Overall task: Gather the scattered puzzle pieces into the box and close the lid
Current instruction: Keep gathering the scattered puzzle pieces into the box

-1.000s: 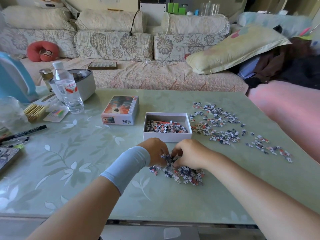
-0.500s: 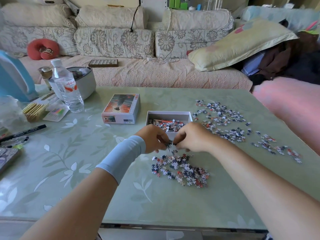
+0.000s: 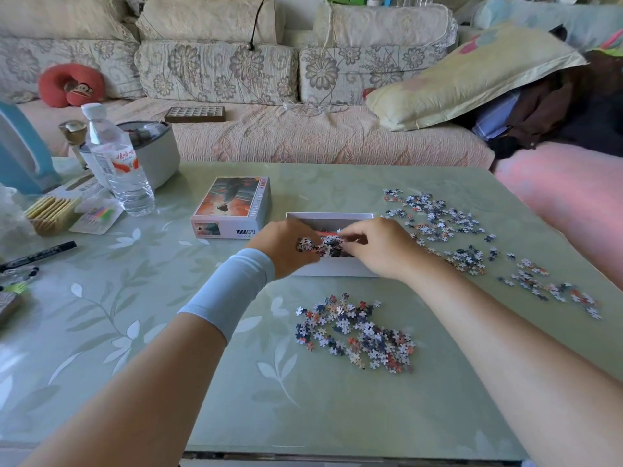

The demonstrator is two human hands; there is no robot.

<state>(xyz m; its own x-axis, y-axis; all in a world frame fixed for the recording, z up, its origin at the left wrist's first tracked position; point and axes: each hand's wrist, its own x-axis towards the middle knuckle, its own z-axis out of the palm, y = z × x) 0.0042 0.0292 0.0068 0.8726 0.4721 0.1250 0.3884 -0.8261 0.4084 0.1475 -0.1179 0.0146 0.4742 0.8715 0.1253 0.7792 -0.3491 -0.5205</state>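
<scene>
Over the box (image 3: 332, 270), at mid-table, both hands are held together. The left hand (image 3: 286, 246) and right hand (image 3: 379, 249) are seen with fingers curled round a shared handful (image 3: 323, 246) of puzzle pieces, gripped between them above the box's open top. The box's white front wall is left showing below the hands; most of its inside is hidden by them. A wristband (image 3: 229, 291) is worn on the left forearm. A near pile (image 3: 354, 333) of pieces is noted on the table (image 3: 168, 348), between the box and the table's front edge, apart from the box. A wider scatter (image 3: 438, 224) is spread to the right of the box, trailing off toward the right edge. The lid (image 3: 232, 205), picture side up, is set just left of the box. Further left, a bottle (image 3: 118, 163) is stood upright and a marker (image 3: 38, 254) is laid flat. A sofa (image 3: 303, 136) is seen behind the table.
</scene>
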